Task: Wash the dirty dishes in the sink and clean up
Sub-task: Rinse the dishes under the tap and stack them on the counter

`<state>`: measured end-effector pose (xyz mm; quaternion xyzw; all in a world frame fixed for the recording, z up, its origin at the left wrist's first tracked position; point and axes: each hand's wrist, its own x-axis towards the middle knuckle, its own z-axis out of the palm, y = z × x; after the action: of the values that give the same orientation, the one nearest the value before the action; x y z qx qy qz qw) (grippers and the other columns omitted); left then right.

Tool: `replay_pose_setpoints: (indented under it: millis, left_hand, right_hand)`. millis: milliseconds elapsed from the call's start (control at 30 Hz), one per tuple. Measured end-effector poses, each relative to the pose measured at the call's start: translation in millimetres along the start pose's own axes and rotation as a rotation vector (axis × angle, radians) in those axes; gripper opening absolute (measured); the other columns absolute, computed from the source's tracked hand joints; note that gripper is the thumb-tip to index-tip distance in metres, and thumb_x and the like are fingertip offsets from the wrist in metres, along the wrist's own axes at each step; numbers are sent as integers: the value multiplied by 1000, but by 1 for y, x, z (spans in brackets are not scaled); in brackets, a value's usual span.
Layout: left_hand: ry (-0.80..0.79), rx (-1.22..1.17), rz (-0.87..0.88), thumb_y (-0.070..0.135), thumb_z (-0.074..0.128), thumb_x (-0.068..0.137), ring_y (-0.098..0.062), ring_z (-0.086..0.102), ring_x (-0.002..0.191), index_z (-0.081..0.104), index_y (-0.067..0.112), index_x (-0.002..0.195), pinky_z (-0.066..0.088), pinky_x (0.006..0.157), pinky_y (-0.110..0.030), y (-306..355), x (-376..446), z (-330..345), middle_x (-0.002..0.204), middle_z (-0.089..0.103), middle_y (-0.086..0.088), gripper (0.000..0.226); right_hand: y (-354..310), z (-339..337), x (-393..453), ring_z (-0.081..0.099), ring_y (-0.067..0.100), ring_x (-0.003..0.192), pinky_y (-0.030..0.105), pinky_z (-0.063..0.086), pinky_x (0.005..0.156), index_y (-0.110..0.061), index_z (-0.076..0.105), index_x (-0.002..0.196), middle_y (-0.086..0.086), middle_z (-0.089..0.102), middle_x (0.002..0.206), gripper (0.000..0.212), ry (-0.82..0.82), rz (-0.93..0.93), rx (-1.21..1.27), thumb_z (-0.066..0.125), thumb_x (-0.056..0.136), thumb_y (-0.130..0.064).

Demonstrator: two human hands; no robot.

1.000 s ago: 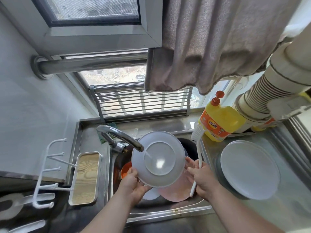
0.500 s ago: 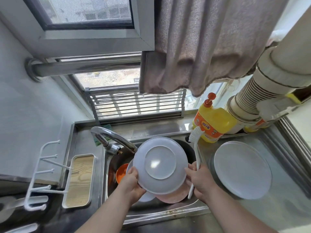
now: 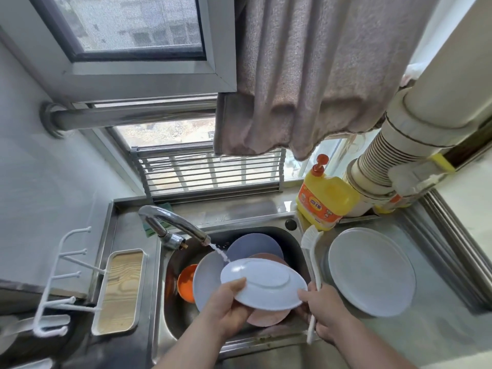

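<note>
The left hand (image 3: 229, 302) grips the near-left rim of a pale blue round plastic plate (image 3: 263, 283), thumb on its underside, which faces the camera. The plate is tilted over the stainless steel sink (image 3: 295, 241), and a thin stream of water from the curved chrome tap (image 3: 173, 222) falls on its far-left edge. The right hand (image 3: 324, 312) touches the right rim of the plate with the fingertips and is also closed around the handle of a white long dish brush (image 3: 312, 259), whose bristles point up toward the far edge of the sink. Inside the sink lie a grey plate (image 3: 206, 275), a blue-grey plate (image 3: 253, 245), a pink plate (image 3: 269, 316) and an orange bowl (image 3: 186, 283). On the steel worktop (image 3: 439, 328), just right of the sink, rests a white round plate (image 3: 372, 270) upside down. A yellow detergent bottle with red pump (image 3: 327, 198) stands at the far edge.
</note>
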<state>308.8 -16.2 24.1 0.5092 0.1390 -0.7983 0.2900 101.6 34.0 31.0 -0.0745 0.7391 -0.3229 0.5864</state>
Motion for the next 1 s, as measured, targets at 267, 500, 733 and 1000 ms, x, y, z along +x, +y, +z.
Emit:
replay_pose_setpoints:
  millis: [267,500,733,1000]
  left_hand:
    - [17,138,124,26,55,109,-46,66,113,52,23,145,61,66,-61,-34,-3,39,130,68,-21,37]
    - [46,262,324,65,39,103,-42,71,107,49,19,146,63,76,-53,-40,-22,65,119,74,-21,64]
    - [104,413,527,62,38,104,-37,73,106,54,27,142,61,90,-56,-53,-54,77,119,76,-12,53]
    - [76,384,662,57,40,105,-42,73,106,56,24,142,59,88,-65,-45,-72,81,119,76,-17,52]
  right_hand:
    - [-9,-80,-33,60,17,57,31,50,61,-25,53,86,-2,66,72,33,71,-357,-659,46,105,-52]
    - [-33,-94,-54,66,-6,95,14,49,87,-82,44,122,-28,70,116,44,-237,-639,-1023,46,107,-41]
    - [-54,-65,-41,58,2,125,18,42,103,-57,55,135,-24,64,134,34,-250,-718,-879,41,109,-40]
    - [-44,-74,-32,55,-26,108,0,38,93,-91,44,99,-59,54,106,59,-314,-679,-830,55,105,-33]
